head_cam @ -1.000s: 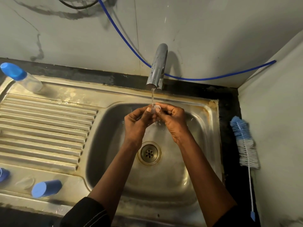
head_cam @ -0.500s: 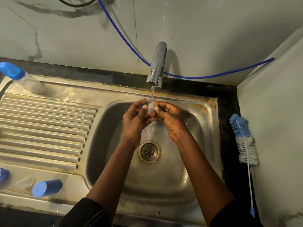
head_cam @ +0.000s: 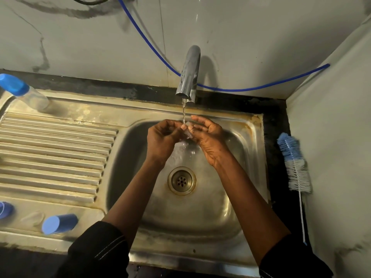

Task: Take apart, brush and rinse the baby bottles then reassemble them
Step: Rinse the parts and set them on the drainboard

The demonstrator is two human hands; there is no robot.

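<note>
- While water from the tap (head_cam: 188,73) is running onto it, a clear bottle part (head_cam: 188,134) is sitting between both hands' fingertips over the sink (head_cam: 252,127).
- From its left, the left hand (head_cam: 161,139) is pinching it with curled fingers; the right hand (head_cam: 209,135) is holding the other side, fingers curled more loosely.
- Its long axis is too blurred to tell; neither hand is sitting nearer.

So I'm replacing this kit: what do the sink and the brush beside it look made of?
Sink: stainless steel by its look, dull sheen, brownish stains at the rim. Brush: blue and white bristles, probably nylon, on a thin white stem, material unclear.
</note>
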